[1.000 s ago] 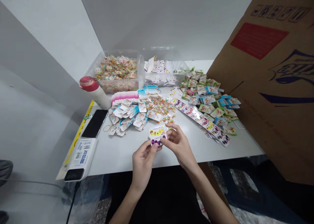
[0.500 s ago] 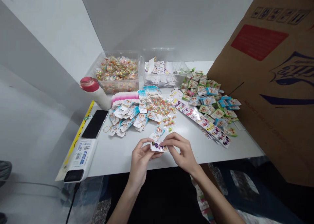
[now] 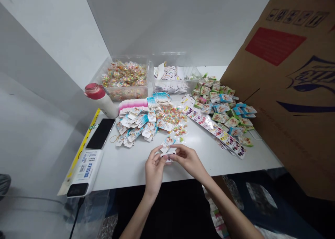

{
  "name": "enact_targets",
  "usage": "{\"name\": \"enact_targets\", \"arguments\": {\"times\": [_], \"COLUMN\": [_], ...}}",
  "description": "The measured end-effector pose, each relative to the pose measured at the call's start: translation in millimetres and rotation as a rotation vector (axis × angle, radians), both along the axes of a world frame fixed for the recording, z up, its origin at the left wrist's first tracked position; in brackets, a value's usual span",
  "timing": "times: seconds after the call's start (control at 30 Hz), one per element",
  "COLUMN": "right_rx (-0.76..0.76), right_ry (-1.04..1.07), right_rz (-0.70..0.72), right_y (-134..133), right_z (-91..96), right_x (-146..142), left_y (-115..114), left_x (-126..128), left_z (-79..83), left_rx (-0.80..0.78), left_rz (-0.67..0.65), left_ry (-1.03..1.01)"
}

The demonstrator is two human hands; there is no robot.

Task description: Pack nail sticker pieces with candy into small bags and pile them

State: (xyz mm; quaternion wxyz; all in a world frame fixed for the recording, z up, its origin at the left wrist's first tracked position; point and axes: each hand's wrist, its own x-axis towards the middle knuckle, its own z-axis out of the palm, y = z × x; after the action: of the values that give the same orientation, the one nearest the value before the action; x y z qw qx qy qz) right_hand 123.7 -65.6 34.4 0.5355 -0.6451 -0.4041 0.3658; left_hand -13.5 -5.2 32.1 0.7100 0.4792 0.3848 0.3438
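Observation:
Near the table's front edge, my left hand (image 3: 155,167) and my right hand (image 3: 188,162) pinch a small white sticker sheet (image 3: 167,157) with dark oval prints between them. Fingers of both hands cover much of the sheet, which looks folded. Just beyond my fingertips lies a light-blue printed card box (image 3: 167,143). Past it, on the table, are small clear packets of colourful beads (image 3: 180,130). To the left is a loose heap of flat blue-and-white card boxes (image 3: 136,127). On the right lie long sticker strips (image 3: 209,123) with rows of coloured ovals.
Clear bins hold bead packets (image 3: 125,74) and sticker sheets (image 3: 170,73) at the back. Many small filled-out boxes (image 3: 222,106) pile up at the right, beside a large carton (image 3: 282,92). A bottle (image 3: 103,101), a phone (image 3: 101,133) and a white power bank (image 3: 85,171) line the left.
The sticker sheet looks smaller and folded over between my fingers. My left hand has shifted slightly right, and both thumbs have come together on the sheet.

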Motion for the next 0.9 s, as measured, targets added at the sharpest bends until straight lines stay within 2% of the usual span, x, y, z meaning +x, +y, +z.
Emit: {"name": "enact_targets", "arguments": {"times": [0.07,0.17,0.27,0.33,0.4,0.53,0.63,0.77,0.9], "right_rx": [-0.040,-0.047,-0.057,-0.066,-0.068,-0.080,-0.117,-0.095,-0.008], "right_ry": [0.007,-0.018,-0.071,-0.135,-0.219,-0.411,-0.493,-0.543,-0.531], "right_rz": [-0.030,0.003,0.101,0.117,0.011,-0.312,-0.352,-0.364,-0.408], "right_y": [4.3,11.5,25.8,43.6,68.4,124.1,152.4,159.7,137.9], "right_z": [-12.0,-22.6,-20.9,-14.2,-6.2,0.4,-6.3,-14.7,-6.0], "right_x": [1.2,6.2,22.6,44.4,73.8,131.2,149.3,143.1,130.7], "left_y": [0.8,3.9,8.1,9.9,10.5,10.2,10.1,10.8,11.6], "left_x": [3.6,6.3,4.9,2.7,1.0,0.6,1.3,1.5,2.1], "left_z": [-7.7,-19.4,-30.7,-36.8,-41.2,-44.6,-45.2,-45.5,-43.1], "left_rx": [0.063,0.203,0.283,0.293,0.303,0.309,0.299,0.277,0.235], "left_rz": [0.013,0.038,0.058,0.075,0.081,0.075,0.085,0.102,0.134], "left_ry": [0.035,0.128,0.198,0.208,0.209,0.192,0.177,0.152,0.130]}}
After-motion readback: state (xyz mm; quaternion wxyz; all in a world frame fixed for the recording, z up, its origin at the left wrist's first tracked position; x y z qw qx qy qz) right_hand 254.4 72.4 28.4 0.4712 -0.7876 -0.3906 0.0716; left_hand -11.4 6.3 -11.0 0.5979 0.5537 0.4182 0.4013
